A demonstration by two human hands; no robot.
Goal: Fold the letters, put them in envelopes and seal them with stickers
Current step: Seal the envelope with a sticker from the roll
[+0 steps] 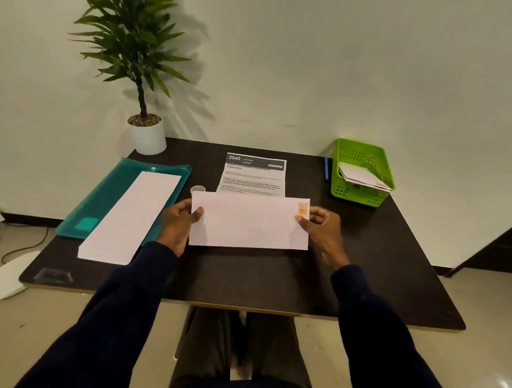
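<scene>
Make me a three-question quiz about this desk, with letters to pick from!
1. Where does the blue pen lie?
A) on the table, just left of the plastic basket
B) inside the plastic basket
C) under the plastic basket

2. What colour is the plastic basket?
A) red
B) green
C) black

3. What is happening to the white envelope?
A) it lies untouched
B) one hand alone holds it
C) the left hand and the right hand hold its two ends

Answers:
1 A: the pen lies on the dark tabletop by the basket's left wall.
2 B: its holed walls are bright green.
3 C: a thumb lies on the envelope's front at each end.
</scene>
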